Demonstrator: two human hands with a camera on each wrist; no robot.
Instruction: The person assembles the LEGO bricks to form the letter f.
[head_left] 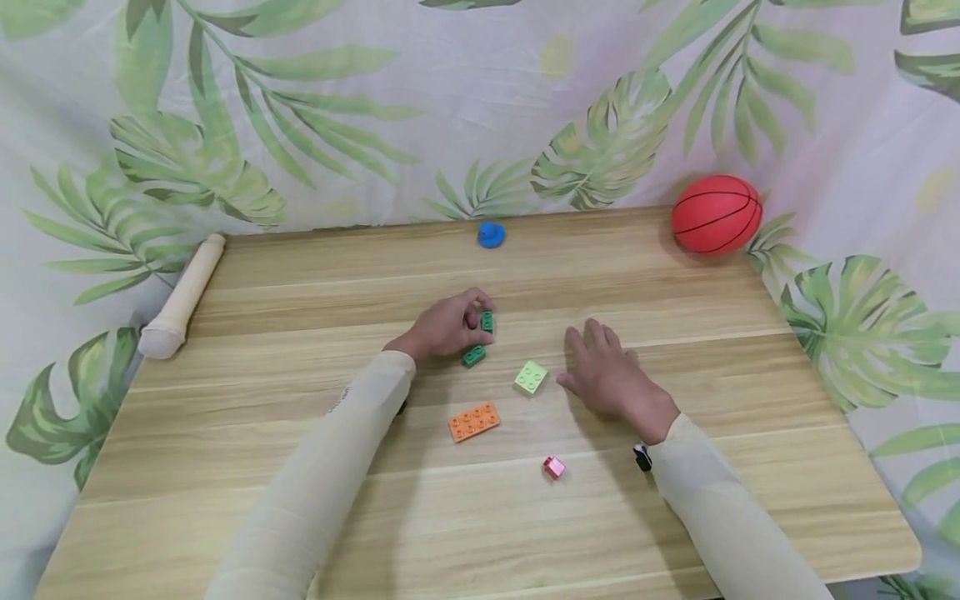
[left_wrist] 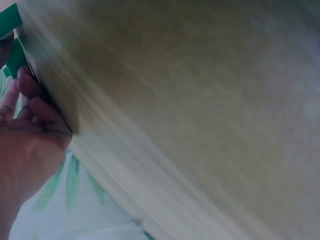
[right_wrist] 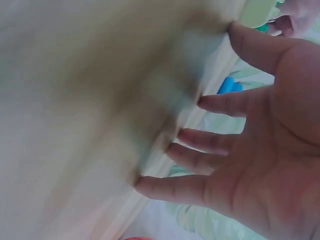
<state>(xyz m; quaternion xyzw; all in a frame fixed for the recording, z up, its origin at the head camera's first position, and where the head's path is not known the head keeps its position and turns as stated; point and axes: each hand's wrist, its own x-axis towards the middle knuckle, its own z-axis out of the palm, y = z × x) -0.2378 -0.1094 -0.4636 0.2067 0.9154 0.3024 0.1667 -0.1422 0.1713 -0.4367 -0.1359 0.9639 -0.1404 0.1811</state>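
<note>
My left hand point(head_left: 448, 325) is curled round a small dark green toy brick point(head_left: 487, 321), held between thumb and finger. Just below the thumb lies a second dark green brick point(head_left: 474, 357). In the left wrist view, green bricks point(left_wrist: 16, 55) show at the left edge by the curled fingers point(left_wrist: 29, 86). My right hand point(head_left: 609, 373) is spread, its fingertips on the wood in the right wrist view, holding nothing. Left of its thumb sits a light green brick point(head_left: 531, 377). Nearer me are an orange brick point(head_left: 474, 422) and a small pinkish-red brick point(head_left: 553, 467).
A blue toy duck point(head_left: 491, 235) stands at the back edge of the wooden table point(head_left: 315, 500). At the back right is a red ball point(head_left: 717, 214) with black lines. A cream microphone-shaped object point(head_left: 183, 296) lies along the left edge. Leaf-patterned cloth hangs behind.
</note>
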